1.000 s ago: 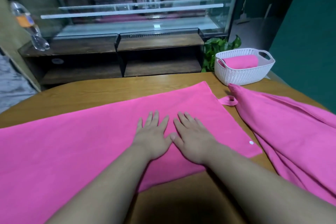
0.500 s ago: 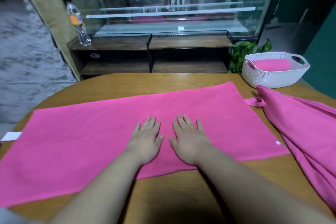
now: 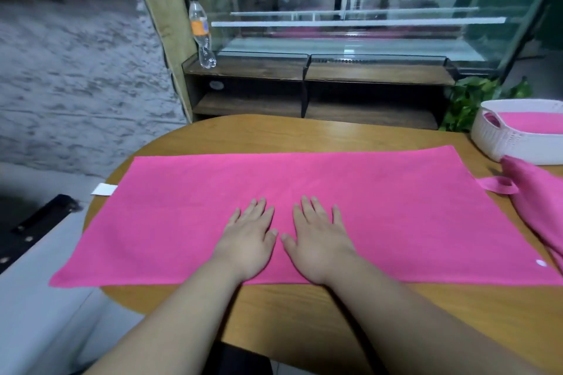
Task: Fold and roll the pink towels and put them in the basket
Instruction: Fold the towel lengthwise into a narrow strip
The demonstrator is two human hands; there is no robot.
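Note:
A pink towel lies folded into a long flat band across the wooden table. My left hand and my right hand rest flat on its near middle, side by side, fingers straight and pointing away from me. A white tag sticks out at the towel's left end and a pink loop at its right end. A second pink towel lies bunched at the right edge. The white woven basket at the far right holds a rolled pink towel.
Behind the table stands a glass display case on dark wooden shelves, with a plastic bottle on the left shelf end. A green plant sits beside the basket. Grey patterned floor lies to the left.
The view has swung left, so the towel's left end and tag show and the basket sits at the right edge. My hands have stayed flat on the towel, slightly apart.

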